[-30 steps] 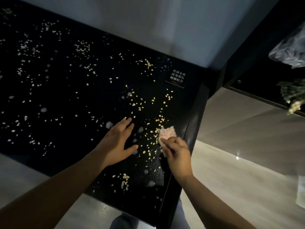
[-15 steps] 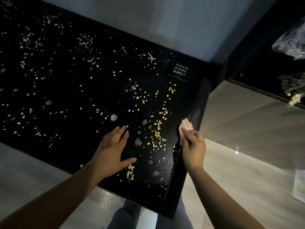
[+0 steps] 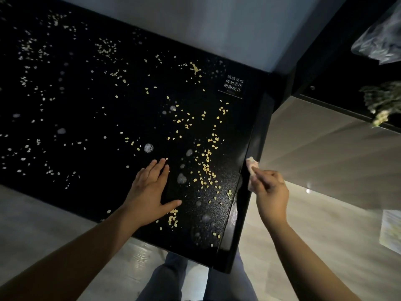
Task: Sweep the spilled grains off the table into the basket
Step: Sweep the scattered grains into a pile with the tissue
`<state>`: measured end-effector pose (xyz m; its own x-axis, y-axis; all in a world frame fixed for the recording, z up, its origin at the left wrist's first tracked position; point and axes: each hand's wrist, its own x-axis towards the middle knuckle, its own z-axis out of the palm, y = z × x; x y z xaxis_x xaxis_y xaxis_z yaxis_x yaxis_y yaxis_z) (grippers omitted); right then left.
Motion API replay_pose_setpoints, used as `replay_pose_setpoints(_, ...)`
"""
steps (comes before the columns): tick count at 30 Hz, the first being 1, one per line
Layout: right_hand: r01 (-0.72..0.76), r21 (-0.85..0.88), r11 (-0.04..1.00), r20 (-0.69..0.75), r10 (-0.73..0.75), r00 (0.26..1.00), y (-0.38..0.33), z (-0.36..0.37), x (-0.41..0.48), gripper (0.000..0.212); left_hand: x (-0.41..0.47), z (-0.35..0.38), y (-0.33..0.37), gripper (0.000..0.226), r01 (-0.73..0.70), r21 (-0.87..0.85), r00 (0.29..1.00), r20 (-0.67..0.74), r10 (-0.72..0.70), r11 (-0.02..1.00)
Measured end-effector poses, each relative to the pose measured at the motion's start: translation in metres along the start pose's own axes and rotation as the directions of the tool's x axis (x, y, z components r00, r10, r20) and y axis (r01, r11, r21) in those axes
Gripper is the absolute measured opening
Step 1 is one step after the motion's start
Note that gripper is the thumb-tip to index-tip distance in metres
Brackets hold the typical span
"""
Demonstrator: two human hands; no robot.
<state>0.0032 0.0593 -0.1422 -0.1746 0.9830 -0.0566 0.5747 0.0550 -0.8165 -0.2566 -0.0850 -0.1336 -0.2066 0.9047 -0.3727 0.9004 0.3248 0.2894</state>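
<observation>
Surface: glossy black glass surface (image 3: 91, 109) is filling most of the view, dotted with wet droplets.
Grains: pale yellow spilled grains (image 3: 206, 168) are lying scattered across it, thickest near its right edge.
Left hand (image 3: 149, 192): is resting flat, fingers spread, holding nothing.
Right hand (image 3: 271, 192): is hovering just past the right edge, fingers pinching a small crumpled pinkish cloth (image 3: 251, 168).

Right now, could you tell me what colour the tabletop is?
Glossy black tabletop, speckled with pale grains; head view.
</observation>
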Motion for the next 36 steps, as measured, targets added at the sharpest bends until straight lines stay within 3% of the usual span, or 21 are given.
replay_pose_setpoints(7, 0.005, 0.004, 1.0, 0.049, -0.005, 0.999, 0.004, 0.041, -0.053, 0.033, 0.001, 0.002, -0.002, 0.113, -0.005, 0.055, 1.0, 0.007, 0.004, 0.998)
replay_pose_setpoints(12, 0.05, 0.028, 0.998, 0.247, -0.055, 0.967, -0.02, 0.055, -0.085, 0.03, 0.001, -0.001, -0.002, 0.113, -0.012, 0.07, 1.0, 0.016, 0.011, 0.997)
replay_pose_setpoints(14, 0.028, 0.068, 0.997, 0.19, -0.041, 0.981, -0.03, 0.048, -0.087, 0.029, 0.001, -0.005, -0.004, 0.107, -0.023, 0.03, 0.999, 0.031, 0.023, 0.999)
replay_pose_setpoints(16, -0.008, 0.106, 0.994, 0.025, 0.005, 1.0, -0.035, 0.035, -0.085, 0.028, 0.002, -0.012, -0.006, 0.097, -0.032, -0.01, 0.998, 0.054, 0.032, 0.999)
replay_pose_setpoints(19, -0.061, 0.054, 0.997, -0.084, 0.066, 0.994, -0.031, 0.019, -0.088, 0.026, -0.003, -0.02, -0.008, 0.089, -0.055, -0.104, 0.998, 0.028, 0.058, 0.993)
replay_pose_setpoints(22, -0.109, -0.049, 0.993, -0.054, 0.107, 0.993, -0.017, 0.025, -0.102, 0.026, -0.021, -0.017, -0.008, 0.088, -0.089, -0.135, 0.996, 0.007, 0.09, 0.987)
replay_pose_setpoints(28, -0.049, -0.141, 0.989, -0.037, 0.044, 0.998, -0.01, 0.056, -0.124, 0.029, -0.063, 0.006, -0.011, 0.091, -0.12, -0.041, 0.992, 0.022, 0.121, 0.992)
replay_pose_setpoints(33, 0.027, -0.028, 0.999, 0.291, -0.018, 0.957, -0.036, 0.052, -0.117, 0.026, -0.07, 0.014, -0.009, 0.104, -0.074, 0.008, 0.997, 0.015, 0.074, 0.997)
replay_pose_setpoints(36, -0.043, 0.075, 0.996, 0.128, 0.033, 0.991, -0.042, 0.038, -0.123, 0.026, -0.07, 0.014, -0.006, 0.112, -0.062, 0.056, 0.998, 0.02, 0.061, 0.996)
